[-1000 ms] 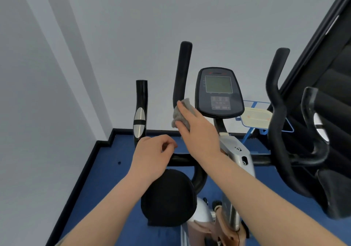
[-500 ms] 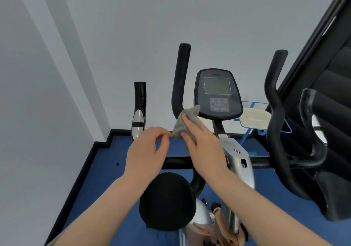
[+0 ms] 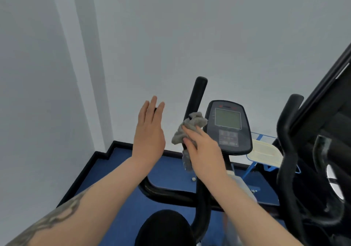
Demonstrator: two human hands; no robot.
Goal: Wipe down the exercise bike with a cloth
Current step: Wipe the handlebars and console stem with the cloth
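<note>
The exercise bike stands in front of me, with a black upright handlebar [image 3: 197, 93] at centre and a dark console [image 3: 228, 126] with a grey screen to its right. My right hand [image 3: 203, 150] grips a crumpled grey cloth [image 3: 190, 129] against the upright handlebar, level with the console. My left hand [image 3: 149, 131] is raised to the left of that bar with its fingers straight, holding nothing; it covers most of the outer left grip. The black crossbar [image 3: 171, 194] and the black seat pad [image 3: 163, 228] lie below my arms.
Right-side black handlebars [image 3: 288, 150] curve up near a dark machine [image 3: 332, 112] at the right edge. A cream tray [image 3: 266, 153] on a blue stand sits behind the console. White walls close off the front and left; blue floor [image 3: 117, 167] lies below.
My left hand let go near the crossbar and rose, fingers spread straight. My right hand moved the cloth up the upright handlebar. The camera tilted, so the bike sits lower in view.
</note>
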